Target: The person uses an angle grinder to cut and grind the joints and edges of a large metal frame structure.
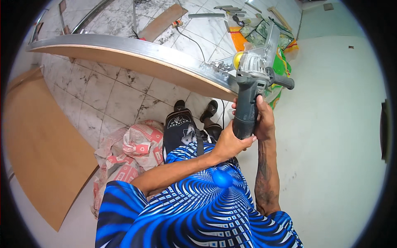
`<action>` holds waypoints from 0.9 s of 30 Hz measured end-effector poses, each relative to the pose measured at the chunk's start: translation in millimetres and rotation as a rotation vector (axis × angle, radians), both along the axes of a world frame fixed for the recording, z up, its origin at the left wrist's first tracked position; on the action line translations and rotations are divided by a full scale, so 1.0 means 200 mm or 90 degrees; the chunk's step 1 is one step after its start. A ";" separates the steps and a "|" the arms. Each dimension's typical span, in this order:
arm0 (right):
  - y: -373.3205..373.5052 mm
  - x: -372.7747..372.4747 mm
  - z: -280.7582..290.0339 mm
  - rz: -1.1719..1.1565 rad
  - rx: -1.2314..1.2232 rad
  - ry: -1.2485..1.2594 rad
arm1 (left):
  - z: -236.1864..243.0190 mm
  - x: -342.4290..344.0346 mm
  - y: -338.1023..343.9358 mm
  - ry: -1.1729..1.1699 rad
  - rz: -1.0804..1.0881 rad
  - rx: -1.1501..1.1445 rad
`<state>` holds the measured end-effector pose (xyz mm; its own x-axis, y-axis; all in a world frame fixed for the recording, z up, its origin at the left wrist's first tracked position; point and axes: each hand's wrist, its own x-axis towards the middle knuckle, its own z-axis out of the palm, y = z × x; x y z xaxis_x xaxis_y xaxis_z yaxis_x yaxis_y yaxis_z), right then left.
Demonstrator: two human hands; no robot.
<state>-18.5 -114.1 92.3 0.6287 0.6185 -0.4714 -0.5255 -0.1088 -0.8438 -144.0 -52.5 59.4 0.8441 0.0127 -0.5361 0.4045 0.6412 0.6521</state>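
An angle grinder (247, 101) with a dark body, a grey metal head and a black side handle is held upright in front of me. My left hand (230, 142) is wrapped round the rear end of its body. My right hand (264, 119) grips the body's right side, thumb up near the head. A yellow disc (237, 60) shows at the left of the grinder's head. Beside it lies the right end of a long panel (136, 62) with a brown board side and a silver metal edge (124, 42). Whether the disc touches the metal edge, I cannot tell.
A brown board (45, 149) leans at the left. Crumpled red-and-white sacks (142, 140) lie on the tiled floor by my legs. Beyond the panel are a plank (163, 22), a power socket with a cord (177, 24) and metal offcuts (206, 15). A pale wall (335, 124) stands close on the right.
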 end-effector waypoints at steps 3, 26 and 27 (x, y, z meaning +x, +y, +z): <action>0.01 -0.01 -0.06 -0.026 -0.034 0.011 | -0.05 -0.02 0.04 -0.091 0.015 0.111; 0.05 0.03 -0.12 0.037 -0.287 -0.088 | -0.18 0.04 -0.14 -0.083 0.209 -0.074; 0.06 0.03 -0.12 0.047 -0.299 -0.094 | -0.18 0.04 -0.14 -0.089 0.211 -0.082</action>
<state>-12.8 -102.9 69.1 0.6723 0.4053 -0.6194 -0.3814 -0.5276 -0.7591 -136.0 -80.3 23.6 0.8704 0.2378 -0.4311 0.0740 0.8026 0.5919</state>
